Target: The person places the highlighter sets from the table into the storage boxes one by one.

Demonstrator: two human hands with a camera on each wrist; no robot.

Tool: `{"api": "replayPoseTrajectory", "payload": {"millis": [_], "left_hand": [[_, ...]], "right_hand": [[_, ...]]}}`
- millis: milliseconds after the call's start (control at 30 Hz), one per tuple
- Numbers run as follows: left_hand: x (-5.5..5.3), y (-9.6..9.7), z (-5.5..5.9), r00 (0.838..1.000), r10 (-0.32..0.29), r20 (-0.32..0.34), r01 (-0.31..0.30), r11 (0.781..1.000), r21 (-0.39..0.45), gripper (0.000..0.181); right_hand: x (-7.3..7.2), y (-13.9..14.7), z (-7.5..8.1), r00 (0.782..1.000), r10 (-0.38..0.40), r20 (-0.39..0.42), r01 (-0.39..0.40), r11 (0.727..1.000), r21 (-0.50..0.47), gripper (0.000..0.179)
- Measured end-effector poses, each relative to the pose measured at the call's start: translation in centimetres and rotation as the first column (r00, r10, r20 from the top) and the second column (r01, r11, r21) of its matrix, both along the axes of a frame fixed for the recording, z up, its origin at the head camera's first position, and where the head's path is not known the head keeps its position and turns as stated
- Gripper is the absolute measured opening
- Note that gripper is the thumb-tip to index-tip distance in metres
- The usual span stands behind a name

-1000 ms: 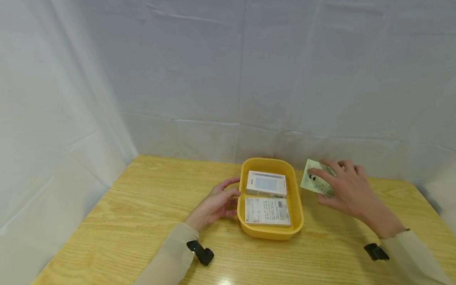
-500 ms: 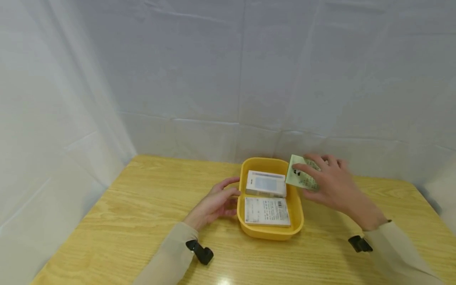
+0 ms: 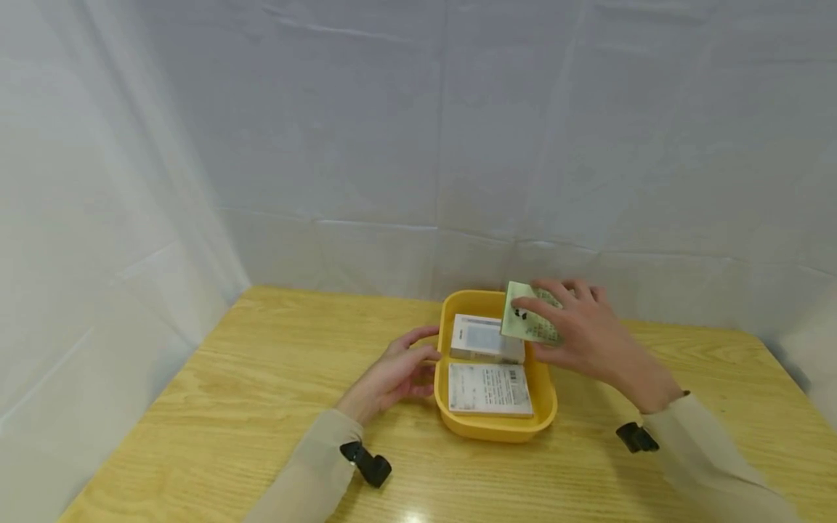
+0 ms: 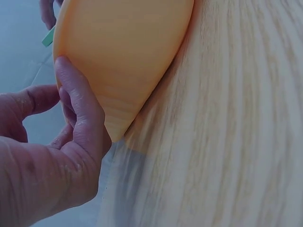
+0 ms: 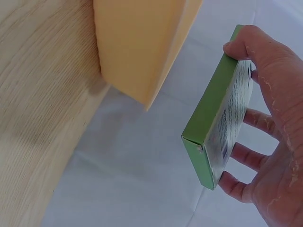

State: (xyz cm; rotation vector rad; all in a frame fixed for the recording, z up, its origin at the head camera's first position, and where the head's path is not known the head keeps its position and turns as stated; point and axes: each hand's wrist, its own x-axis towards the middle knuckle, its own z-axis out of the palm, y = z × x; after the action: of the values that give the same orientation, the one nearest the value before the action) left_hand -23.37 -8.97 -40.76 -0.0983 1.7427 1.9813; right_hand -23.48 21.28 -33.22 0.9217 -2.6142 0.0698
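My right hand (image 3: 585, 330) grips a thin light-green box (image 3: 519, 312) by its edges, above the back right of a yellow plastic basket (image 3: 500, 428). In the right wrist view the thumb lies on the box's green edge and the fingers hold the opposite edge. Printing and a small black-and-white figure show on the box. My left hand (image 3: 395, 374) touches the basket's left wall with loosely bent fingers (image 4: 78, 90), none of them inside. In the basket lie a white box with a pale blue panel (image 3: 480, 338) and a flat white printed box (image 3: 490, 388).
The basket stands on a light wood-grain table (image 3: 294, 349), near its back edge. A pale sheet (image 3: 366, 145) hangs behind and at the sides. Black straps (image 3: 366, 463) sit on both wrists over beige sleeves.
My right hand has carried the green box leftward, from beside the basket to above its back right part. The left hand and the basket have stayed put.
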Motion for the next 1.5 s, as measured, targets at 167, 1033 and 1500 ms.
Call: {"api": "replayPoseTrajectory", "payload": {"millis": [167, 1033, 1500], "left_hand": [[0.0, 0.0, 0.0, 1.000, 0.001, 0.005, -0.001, 1.000, 0.001, 0.057], [-0.4, -0.1, -0.2, 1.000, 0.024, -0.005, -0.024, 0.999, 0.023, 0.058], [-0.3, 0.2, 0.4, 1.000, 0.026, -0.005, -0.026, 1.000, 0.015, 0.059]], "right_hand": [[-0.1, -0.8, 0.1, 0.999, -0.009, 0.032, 0.008, 1.000, 0.026, 0.064], [-1.9, -4.0, 0.1, 0.984, 0.053, 0.170, -0.064, 0.996, 0.055, 0.057], [-3.1, -5.1, -0.2, 0.955, 0.033, 0.294, -0.066, 0.993, 0.102, 0.060]]}}
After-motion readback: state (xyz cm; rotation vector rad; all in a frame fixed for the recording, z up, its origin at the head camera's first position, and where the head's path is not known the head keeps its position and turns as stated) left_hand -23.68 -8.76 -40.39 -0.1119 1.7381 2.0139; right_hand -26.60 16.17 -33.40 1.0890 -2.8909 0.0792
